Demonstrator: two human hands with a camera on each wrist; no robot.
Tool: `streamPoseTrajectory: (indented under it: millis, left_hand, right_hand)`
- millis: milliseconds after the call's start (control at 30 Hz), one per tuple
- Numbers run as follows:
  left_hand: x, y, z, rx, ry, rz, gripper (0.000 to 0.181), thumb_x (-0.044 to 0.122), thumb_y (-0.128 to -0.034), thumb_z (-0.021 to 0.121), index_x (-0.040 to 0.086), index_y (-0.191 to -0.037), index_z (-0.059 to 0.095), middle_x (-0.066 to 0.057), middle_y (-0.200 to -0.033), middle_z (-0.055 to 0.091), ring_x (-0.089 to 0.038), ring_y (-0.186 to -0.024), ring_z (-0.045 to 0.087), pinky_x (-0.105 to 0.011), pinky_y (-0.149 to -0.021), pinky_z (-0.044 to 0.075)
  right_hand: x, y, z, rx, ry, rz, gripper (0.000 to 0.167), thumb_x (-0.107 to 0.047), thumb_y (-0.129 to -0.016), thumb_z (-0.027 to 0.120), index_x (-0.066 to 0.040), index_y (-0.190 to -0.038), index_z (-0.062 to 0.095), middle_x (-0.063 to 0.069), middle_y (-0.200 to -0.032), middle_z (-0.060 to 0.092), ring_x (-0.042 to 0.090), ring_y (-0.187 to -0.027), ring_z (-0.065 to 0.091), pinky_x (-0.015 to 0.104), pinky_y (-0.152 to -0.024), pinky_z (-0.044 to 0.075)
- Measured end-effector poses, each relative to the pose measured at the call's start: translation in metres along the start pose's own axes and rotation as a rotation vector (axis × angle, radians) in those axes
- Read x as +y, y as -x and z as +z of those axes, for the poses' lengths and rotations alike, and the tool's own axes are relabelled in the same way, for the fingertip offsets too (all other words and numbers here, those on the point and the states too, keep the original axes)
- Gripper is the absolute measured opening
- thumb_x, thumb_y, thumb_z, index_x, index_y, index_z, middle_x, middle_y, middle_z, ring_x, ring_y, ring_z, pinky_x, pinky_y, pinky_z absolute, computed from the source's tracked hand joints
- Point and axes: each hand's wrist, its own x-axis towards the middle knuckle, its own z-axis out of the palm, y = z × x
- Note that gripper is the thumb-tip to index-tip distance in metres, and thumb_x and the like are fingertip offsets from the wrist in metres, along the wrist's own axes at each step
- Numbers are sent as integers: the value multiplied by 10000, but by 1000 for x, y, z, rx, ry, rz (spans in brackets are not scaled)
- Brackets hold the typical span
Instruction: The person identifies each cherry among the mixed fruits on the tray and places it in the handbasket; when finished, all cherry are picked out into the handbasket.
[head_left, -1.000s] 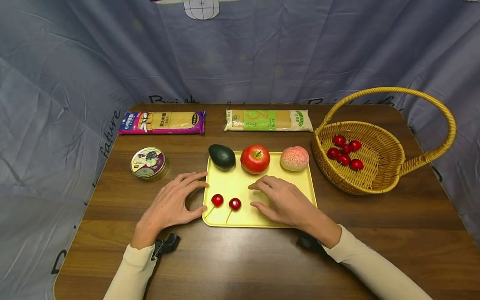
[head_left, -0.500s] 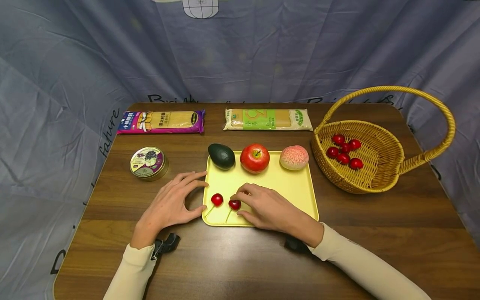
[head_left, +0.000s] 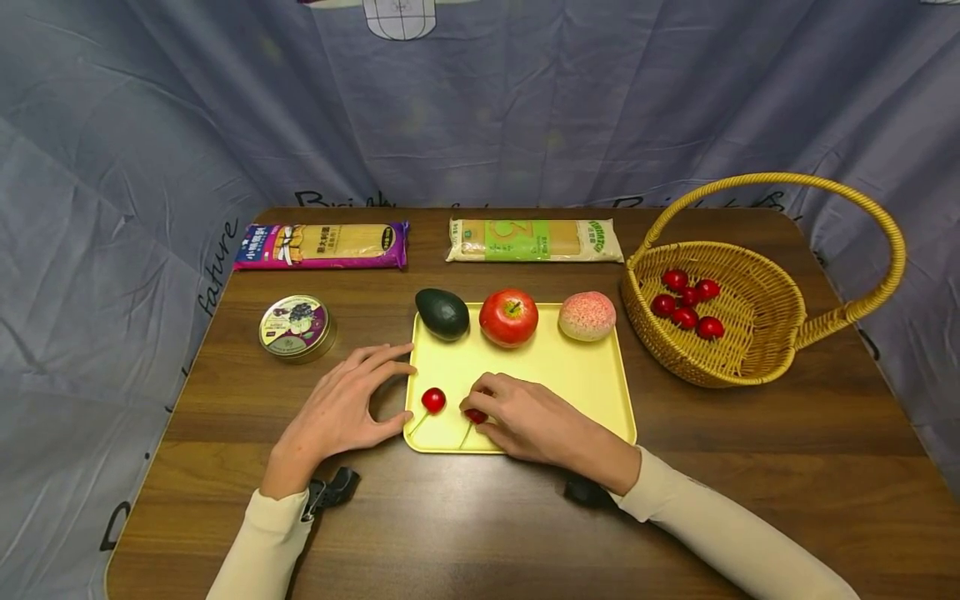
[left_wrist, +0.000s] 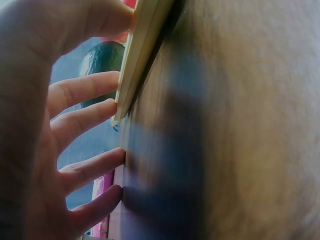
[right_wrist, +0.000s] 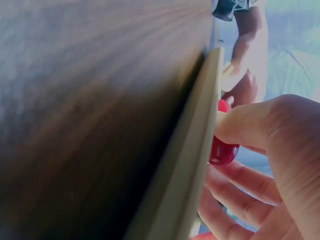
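Note:
My right hand [head_left: 528,421] pinches a dark red cherry [head_left: 476,415] between thumb and fingers, low over the yellow tray [head_left: 555,383]; its stem points toward the tray's front rim. In the right wrist view the thumb presses against that cherry [right_wrist: 223,151]. A second red cherry [head_left: 433,401] with a stem lies to the left on the tray. My left hand [head_left: 341,408] rests at the tray's left edge, fingers spread, thumb and fingertips touching the rim [left_wrist: 131,70]. Along the tray's far side sit an avocado [head_left: 443,315], a red apple [head_left: 509,318] and a peach [head_left: 587,316].
A wicker basket [head_left: 757,367] with a tall handle stands at the right, several red cherries [head_left: 684,317] inside. Two noodle packets, one purple [head_left: 322,245] and one green [head_left: 534,240], lie along the table's back. A round tin [head_left: 297,328] stands left of the tray.
My right hand has moved left and down from above the tray's middle to the right-hand cherry and taken hold of it. That cherry has shifted slightly right. The left hand has stayed put.

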Motion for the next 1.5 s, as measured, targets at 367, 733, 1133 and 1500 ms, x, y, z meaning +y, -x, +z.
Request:
streamPoseTrajectory:
  millis: [367, 733, 1133, 1500]
  left_hand:
    - [-1, 0, 0, 4, -3, 5, 567, 487, -878, 826, 252, -1380, 705, 61, -1667, 472, -306, -1515, 448, -666, -1079, 479]
    - [-2, 1, 0, 3, -3, 5, 570, 495, -882, 819, 254, -1385, 702, 57, -1666, 473, -305, -1511, 449, -662, -1076, 483]
    - [-2, 0, 2, 14, 0, 14, 574, 503, -882, 822, 255, -1385, 702, 57, -1661, 478, -307, -1505, 455, -654, -1069, 490]
    - [0, 0, 1, -1, 6, -8, 586, 506, -876, 830, 278, -1399, 694, 91, -1681, 446, -281, -1509, 445, -674, -1046, 496]
  right_hand:
    - [15, 15, -27, 139, -12, 27, 281, -139, -914, 862, -151, -1169, 745, -14, -1129, 680, 112, -985, 668, 324, -822, 609]
    - [43, 41, -68, 309, 61, 90, 384, -107, -827, 919, -123, -1169, 744, 24, -1098, 688, 189, -921, 708, 374, -733, 622]
    - [67, 76, -98, 394, 143, 230, 486, -5, -760, 938, -101, -1199, 754, 81, -1098, 708, 197, -850, 618, 354, -683, 541]
    - [82, 110, -115, 490, 169, 372, 484, 13, -739, 952, -46, -1179, 760, 114, -1120, 733, 271, -973, 695, 118, -911, 431]
